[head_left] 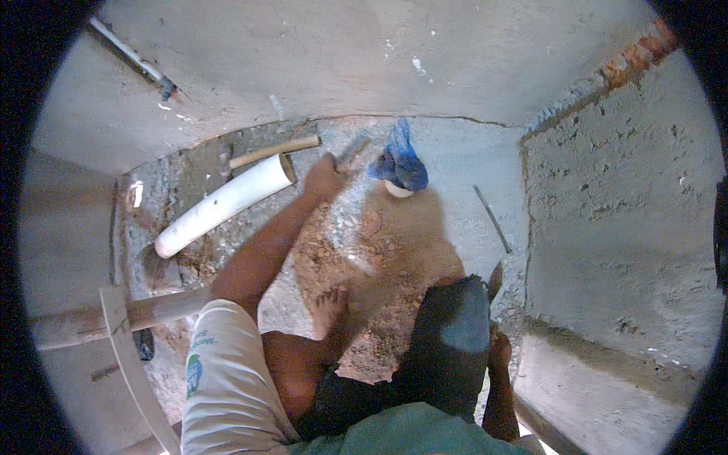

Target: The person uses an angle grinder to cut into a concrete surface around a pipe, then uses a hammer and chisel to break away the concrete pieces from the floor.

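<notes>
In the head view, 1 arm is seen stretched forward from the lower left, and the left hand (pixel 324 179) is closed round the handle of a metal tool (pixel 350 150), seemingly a hammer or chisel, though blur keeps its kind from being told. The tool's long axis runs up and to the right, away from the fingers, toward the base of the grey rendered wall (pixel 364 61). Just to the right of the tool, a blue plastic bag (pixel 400 163) is seen tied over a white pipe stub (pixel 397 189) that rises from the floor.

To the left of the hand, a white pipe (pixel 221 205) lies on the rubble, its long axis slanting from lower left to upper right, with its open end near the wrist. A wooden handle (pixel 274 151) lies just above it on nearly the same line. The left hand is plainly the nearer to all of these.

The right hand is not shown; only a forearm (pixel 497 394) is seen at the lower right, so its fingers cannot be judged. Reddish broken rubble (pixel 356 250) is spread over the floor, and a bare foot (pixel 331 307) is planted on it. A thin metal rod (pixel 492 218) lies apart on the right.
</notes>
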A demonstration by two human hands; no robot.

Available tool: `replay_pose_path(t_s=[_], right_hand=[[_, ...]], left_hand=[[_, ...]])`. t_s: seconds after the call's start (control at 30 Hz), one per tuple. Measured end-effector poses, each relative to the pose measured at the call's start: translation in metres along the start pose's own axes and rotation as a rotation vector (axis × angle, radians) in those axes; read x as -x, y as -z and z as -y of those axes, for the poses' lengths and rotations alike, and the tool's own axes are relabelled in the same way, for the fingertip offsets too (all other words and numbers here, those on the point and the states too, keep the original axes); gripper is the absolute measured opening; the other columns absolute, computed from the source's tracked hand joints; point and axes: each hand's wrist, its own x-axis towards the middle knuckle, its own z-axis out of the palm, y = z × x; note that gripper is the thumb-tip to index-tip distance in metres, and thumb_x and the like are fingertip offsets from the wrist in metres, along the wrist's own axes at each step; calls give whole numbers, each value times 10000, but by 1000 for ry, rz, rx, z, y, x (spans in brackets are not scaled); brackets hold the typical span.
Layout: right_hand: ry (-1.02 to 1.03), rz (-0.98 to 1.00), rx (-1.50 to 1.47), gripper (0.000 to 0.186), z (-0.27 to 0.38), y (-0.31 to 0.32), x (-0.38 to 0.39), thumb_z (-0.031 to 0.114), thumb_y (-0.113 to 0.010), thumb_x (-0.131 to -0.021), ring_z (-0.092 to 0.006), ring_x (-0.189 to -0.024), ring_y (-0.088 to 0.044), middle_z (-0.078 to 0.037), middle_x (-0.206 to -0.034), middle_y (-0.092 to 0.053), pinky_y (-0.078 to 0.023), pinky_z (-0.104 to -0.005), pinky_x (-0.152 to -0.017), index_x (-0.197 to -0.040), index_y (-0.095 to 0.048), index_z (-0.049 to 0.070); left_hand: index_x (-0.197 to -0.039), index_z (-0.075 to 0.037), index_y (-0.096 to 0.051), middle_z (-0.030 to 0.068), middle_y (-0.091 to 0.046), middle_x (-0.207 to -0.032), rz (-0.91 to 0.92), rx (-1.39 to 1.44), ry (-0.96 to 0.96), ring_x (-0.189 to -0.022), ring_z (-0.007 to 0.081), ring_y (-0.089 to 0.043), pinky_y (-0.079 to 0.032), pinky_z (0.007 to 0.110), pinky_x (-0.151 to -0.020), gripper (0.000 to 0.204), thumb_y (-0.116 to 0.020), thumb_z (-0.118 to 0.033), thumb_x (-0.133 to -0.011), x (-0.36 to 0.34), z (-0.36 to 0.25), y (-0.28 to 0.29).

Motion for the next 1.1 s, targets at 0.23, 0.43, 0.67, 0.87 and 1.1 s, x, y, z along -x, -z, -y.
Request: replay_pose_path(t_s=[0.23,0.43,0.67,0.87,1.1], right_hand=[[48,-336,-290,269,173,99,-30,191,-636,-890,-189,-928,-580,-117,-995,-636,-457,-330,-850,-1025,-595,-38],[353,-115,-339,364,369,102,-60,153,-675,-862,-259,-1068,-592,-168,-1135,-621,-467,-371,-929,-1169,-577,-16],[654,74,-195,353,437,44,-63,126,-707,-829,-235,-1047,-601,-143,-1117,-627,-471,-356,-911,-1140,-593,6],[551,138,-237,359,389,21,-75,165,-739,-810,-261,-955,-637,-164,-1061,-641,-518,-356,-803,-1100,-594,10],[484,93,-280,336,378,31,-91,166,-729,-820,-219,-851,-650,-127,-931,-670,-519,-330,-771,-1090,-601,12]], left_hand=[[-970,68,-534,274,-625,-884,-38,304,104,-821,370,-644,-507,443,-718,421,-648,-310,-824,-53,49,3],[-959,69,-481,239,-606,-771,279,792,345,-718,349,-649,-508,461,-656,363,-614,-247,-839,-22,17,-28],[-963,40,-596,201,-644,-979,-50,-309,-97,-958,360,-633,-510,477,-812,278,-596,-189,-806,-62,61,21],[-979,-28,-669,187,-660,-1002,118,-388,41,-983,347,-636,-511,464,-845,285,-610,-246,-805,-92,76,40],[-1129,-58,-537,191,-639,-1060,-36,-408,12,-1011,356,-619,-502,473,-844,366,-633,-161,-791,-93,72,37]])
